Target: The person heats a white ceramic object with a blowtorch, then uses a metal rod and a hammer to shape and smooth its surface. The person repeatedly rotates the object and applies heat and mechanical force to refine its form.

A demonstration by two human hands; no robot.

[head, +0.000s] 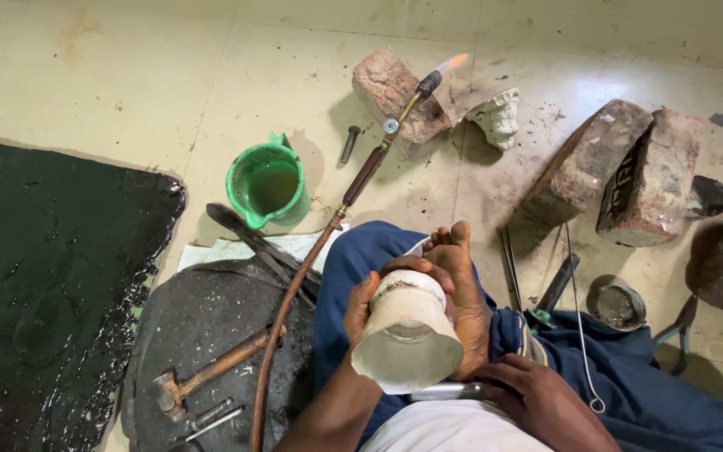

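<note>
1. The pale tiled floor (127, 75) carries everything; a large sheet of black wet material (43, 285) covers its left edge.
2. A round dark grey stone slab (211, 335) lies near the bottom edge of the floor, just left of the person's blue trouser leg (353, 259).
3. Two reddish bricks (621, 172) lean together near the right edge of the floor, and one more worn brick (391, 92) lies near the top edge.
4. A long gas torch with a brown hose (361, 180) runs from the bottom edge up to that worn brick; its tip rests on the brick and burns with an orange flame.
5. The white cone-shaped plaster mould (407, 339) stands tilted on the person's lap, its wide open end toward the camera, and it touches the bare foot (458, 268).
6. The left hand (366, 305) has its grip wrapped around the narrow upper part of the mould.
7. The right hand (537, 393) lies below the mould; its grip is closed on a thin shiny metal tool (445, 391).
8. A green plastic jug (267, 184) with liquid stands above the slab.
9. A wooden-handled hammer (202, 375) lies on the slab.
</note>
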